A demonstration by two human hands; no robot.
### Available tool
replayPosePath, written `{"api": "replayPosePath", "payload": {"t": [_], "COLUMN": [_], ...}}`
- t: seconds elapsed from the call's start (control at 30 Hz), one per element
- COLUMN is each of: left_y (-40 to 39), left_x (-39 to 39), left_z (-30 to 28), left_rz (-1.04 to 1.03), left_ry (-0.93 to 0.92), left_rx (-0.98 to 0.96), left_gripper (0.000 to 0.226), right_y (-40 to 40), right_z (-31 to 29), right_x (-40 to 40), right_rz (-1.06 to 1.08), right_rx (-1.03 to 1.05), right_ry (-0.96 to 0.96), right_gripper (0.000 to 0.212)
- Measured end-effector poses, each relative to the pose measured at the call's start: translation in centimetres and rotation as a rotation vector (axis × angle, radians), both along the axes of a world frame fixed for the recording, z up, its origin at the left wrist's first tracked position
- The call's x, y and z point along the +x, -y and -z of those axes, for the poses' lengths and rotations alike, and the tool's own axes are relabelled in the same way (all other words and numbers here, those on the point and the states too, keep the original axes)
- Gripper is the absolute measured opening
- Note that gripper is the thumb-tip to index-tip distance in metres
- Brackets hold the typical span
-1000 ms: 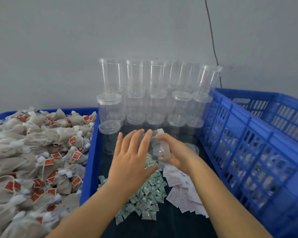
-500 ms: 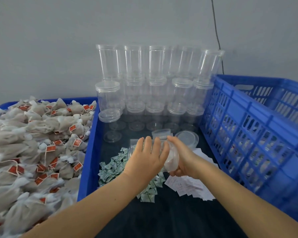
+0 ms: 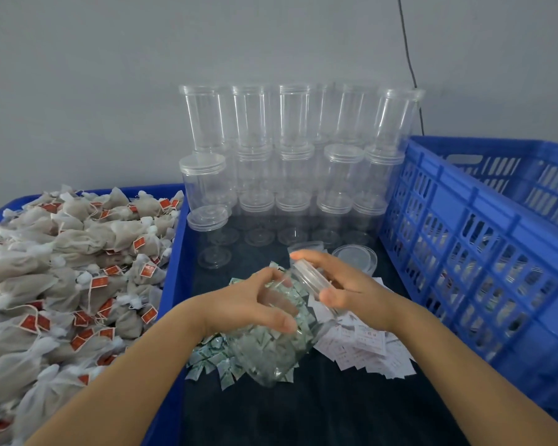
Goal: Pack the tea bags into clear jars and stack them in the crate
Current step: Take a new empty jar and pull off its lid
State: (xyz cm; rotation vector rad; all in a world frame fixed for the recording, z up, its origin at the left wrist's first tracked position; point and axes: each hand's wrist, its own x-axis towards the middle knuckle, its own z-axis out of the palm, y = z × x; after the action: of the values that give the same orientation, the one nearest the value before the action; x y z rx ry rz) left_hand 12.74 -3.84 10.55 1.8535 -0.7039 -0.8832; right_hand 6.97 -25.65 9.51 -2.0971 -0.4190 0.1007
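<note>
Many tea bags point(image 3: 62, 284) lie heaped in a blue tray point(image 3: 169, 304) on the left, each tied with white string and carrying a small red tag; whatever is printed on the tags is too small to read. White paper slips point(image 3: 364, 346) with faint print, also unreadable, are scattered on the dark surface point(image 3: 303, 413), beside a spread of small green-and-white sachets point(image 3: 207, 358).

Behind them, clear jars point(image 3: 290, 162) stand stacked in rows against a plain grey wall point(image 3: 110, 75), some capped, the top row open. A loose clear lid point(image 3: 355, 257) rests on the surface near the blue crate point(image 3: 480, 252), which stands on the right with slotted walls. A thin dark cable point(image 3: 409, 62) runs down the wall.

Both forearms reach in from the bottom edge. The left hand point(image 3: 255, 304) curls its fingers and thumb around the body of a clear jar point(image 3: 277, 336), tilted on its side above the sachets, mouth pointing up and right. The right hand point(image 3: 345, 289) grips the jar's lid end point(image 3: 311, 278), fingers over the top and thumb beneath. Through the jar's clear wall the sachets show; whether any lie inside it I cannot tell.
</note>
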Motion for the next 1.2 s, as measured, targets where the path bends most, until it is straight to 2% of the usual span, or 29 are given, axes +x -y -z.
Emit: {"api": "replayPosePath", "payload": {"t": [0.17, 0.3, 0.47, 0.6, 0.67, 0.73, 0.83, 0.9, 0.97, 1.07, 1.2], "left_y": [-0.3, -0.5, -0.6, -0.6, -0.3, 0.3, 0.7, 0.8, 0.8, 1.3, 1.9], "left_x": [-0.1, 0.4, 0.7, 0.6, 0.3, -0.1, -0.1, 0.2, 0.2, -0.2, -0.7], "left_z": [0.2, 0.4, 0.9, 1.1, 1.1, 1.3, 1.9, 2.3, 2.2, 2.0, 2.1], "left_rz": [0.243, 0.336, 0.486, 0.409, 0.263, 0.045, -0.156, -0.142, -0.117, -0.102, -0.114], "left_ry": [-0.376, -0.571, -0.657, -0.563, -0.404, -0.106, 0.61, 1.096, 1.439, 1.671, 1.821], "left_rx": [-0.183, -0.241, -0.306, -0.309, -0.275, -0.137, 0.213, 0.429, 0.545, 0.535, 0.513], "left_gripper": [0.088, 0.085, 0.088, 0.083, 0.08, 0.083, 0.092, 0.097, 0.098, 0.102, 0.098], "right_y": [0.0, 0.0, 0.5, 0.8, 1.6, 2.6, 2.1, 1.9, 1.5, 0.5, 0.3], "right_z": [-1.0, -2.1, -2.7, -2.6, -2.6, -2.3, -2.4, -1.4, -0.4, 0.4, 0.8], "right_x": [-0.5, -0.2, 0.3, 0.7, 1.0, 1.3, 1.3, 2.1, 2.7, 2.7, 2.7], "right_rz": [-0.099, -0.143, -0.302, -0.367, -0.373, -0.321, 0.046, 0.301, 0.387, 0.352, 0.277], "right_rx": [0.205, 0.249, 0.279, 0.238, 0.222, 0.18, 0.219, 0.213, 0.237, 0.304, 0.461], "right_ry": [-0.022, -0.057, -0.044, 0.027, -0.023, -0.17, -0.364, -0.435, -0.576, -0.767, -0.773], "right_gripper": [0.063, 0.077, 0.077, 0.078, 0.094, 0.109, 0.095, 0.109, 0.121, 0.125, 0.104]}}
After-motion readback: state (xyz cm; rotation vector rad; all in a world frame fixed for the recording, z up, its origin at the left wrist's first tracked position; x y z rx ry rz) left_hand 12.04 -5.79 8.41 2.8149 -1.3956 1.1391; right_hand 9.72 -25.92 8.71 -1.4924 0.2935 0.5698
